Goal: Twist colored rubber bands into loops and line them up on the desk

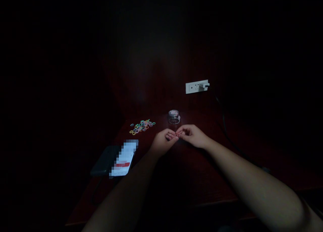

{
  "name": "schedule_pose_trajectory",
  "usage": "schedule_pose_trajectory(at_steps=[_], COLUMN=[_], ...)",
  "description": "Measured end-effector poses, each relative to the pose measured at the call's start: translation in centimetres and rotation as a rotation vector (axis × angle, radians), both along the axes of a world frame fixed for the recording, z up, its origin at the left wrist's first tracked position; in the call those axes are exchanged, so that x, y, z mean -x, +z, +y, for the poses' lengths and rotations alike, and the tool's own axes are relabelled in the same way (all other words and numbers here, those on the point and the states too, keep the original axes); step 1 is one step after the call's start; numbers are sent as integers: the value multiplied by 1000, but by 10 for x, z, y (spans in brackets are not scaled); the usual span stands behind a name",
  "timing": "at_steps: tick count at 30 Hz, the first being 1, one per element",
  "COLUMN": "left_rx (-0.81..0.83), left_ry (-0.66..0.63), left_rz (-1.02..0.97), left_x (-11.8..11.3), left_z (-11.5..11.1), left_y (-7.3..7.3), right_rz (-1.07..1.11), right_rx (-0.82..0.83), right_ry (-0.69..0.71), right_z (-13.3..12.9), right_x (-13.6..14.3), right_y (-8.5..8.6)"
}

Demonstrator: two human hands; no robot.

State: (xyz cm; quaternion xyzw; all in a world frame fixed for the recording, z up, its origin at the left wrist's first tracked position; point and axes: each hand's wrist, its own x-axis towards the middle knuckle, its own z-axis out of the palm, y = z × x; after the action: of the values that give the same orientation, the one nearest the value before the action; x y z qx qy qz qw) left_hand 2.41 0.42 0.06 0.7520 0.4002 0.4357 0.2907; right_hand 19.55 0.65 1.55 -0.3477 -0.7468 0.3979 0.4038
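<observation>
My left hand (164, 142) and my right hand (193, 135) meet fingertip to fingertip over the table, both closed in a pinch. Between the fingertips is a small pinkish hair tie (177, 134), mostly covered by the fingers. Just beyond the hands stands a small clear round jar (174, 119) with a pale patterned lid on top. To the left of the jar, a loose pile of small hair ties (142, 126) in several colours is spread on the table.
A lit phone (124, 159) lies left of my left forearm, beside a dark flat box-like device (104, 160). On the back wall is a white socket (196, 86) with a plugged-in adapter, and a dark cable (224, 122) runs down to the right. The reddish-brown table (186, 181) is dimly lit.
</observation>
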Motion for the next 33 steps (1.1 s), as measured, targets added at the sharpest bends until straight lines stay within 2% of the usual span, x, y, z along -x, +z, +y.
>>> schedule_pose_trajectory(at_steps=[5,6,8,10,11,14,17,22,28,33], left_rx=[-23,-20,-12,-6,-2,31,75,70,93,123], left_ry=[22,24,31,38,41,61,110,201,326,387], left_rz=[41,41,41,43,41,20,2,70,213,269], left_x=[1,1,1,2,2,1,-3,-8,-15,-23], left_z=[0,0,1,3,4,10,19,30,32,34], left_y=[-1,-1,-2,-3,-5,-10,-17,-23,-19,-17], right_rz=[-39,-73,-151,-260,-309,-401,-467,-522,-655,-653], right_rx=[-89,-131,-194,-166,-122,-6,53,31,-46,6], right_ry=[-72,-130,-331,-478,-509,-459,-404,-432,-510,-480], right_z=[7,10,18,26,29,36,36,36,40,43], right_x=[-14,-22,-40,-57,-64,-73,-69,-59,-53,-49], right_y=[7,10,12,9,6,-7,-15,-17,-21,-24])
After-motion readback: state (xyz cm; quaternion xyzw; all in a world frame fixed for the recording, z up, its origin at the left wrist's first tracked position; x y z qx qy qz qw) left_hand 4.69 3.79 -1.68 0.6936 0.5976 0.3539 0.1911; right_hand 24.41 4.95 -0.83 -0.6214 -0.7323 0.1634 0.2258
